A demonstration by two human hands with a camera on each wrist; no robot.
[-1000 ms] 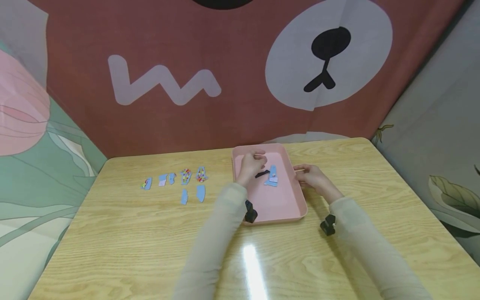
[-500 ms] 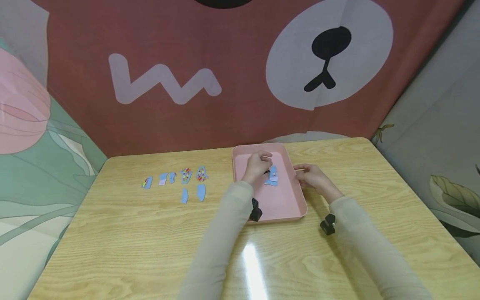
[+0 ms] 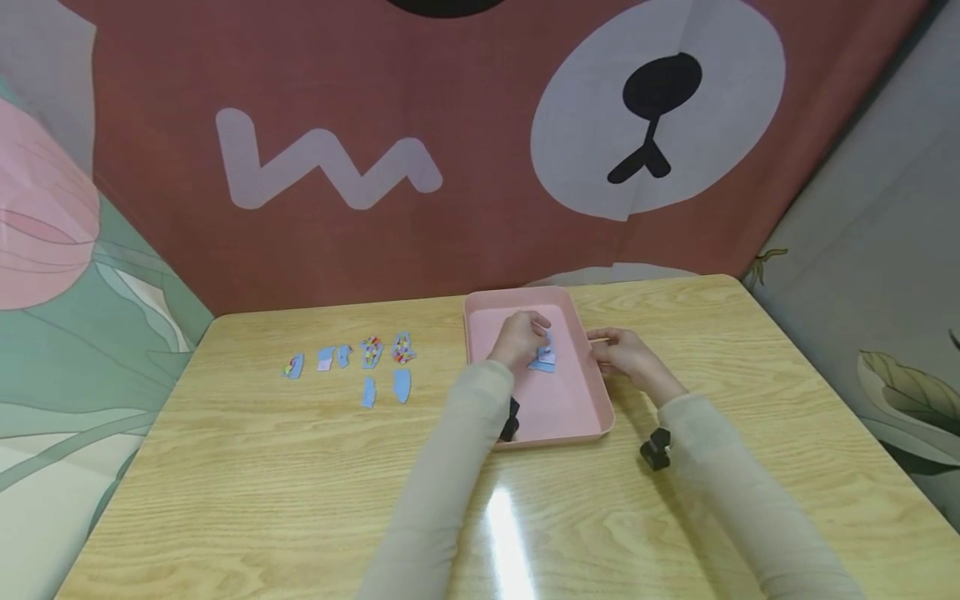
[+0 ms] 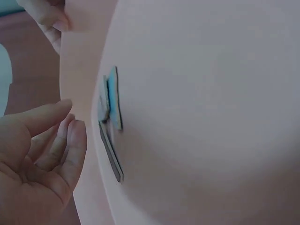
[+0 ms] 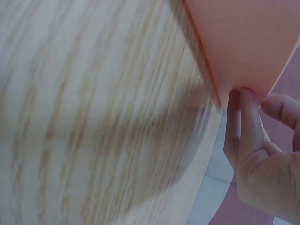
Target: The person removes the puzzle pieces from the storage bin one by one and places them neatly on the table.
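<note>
1. Inside the pink tray [image 3: 555,410], by the head view, the left grip [image 3: 519,340] hangs over blue pieces [image 3: 546,362], partly covering them; loose pieces [image 3: 402,386] lie to its left on the worktop [image 3: 262,483].
2. Left wrist view: a dark strip [image 4: 110,152], hidden from the head camera, lies beside those pieces, just past the left grip's fingertips. Thumb and gently curved fingers stand slightly apart, holding nothing visible.
3. Right wrist view: the right grip [image 5: 263,176] pinches the tray's wall, two fingertips against its outer face.
</note>
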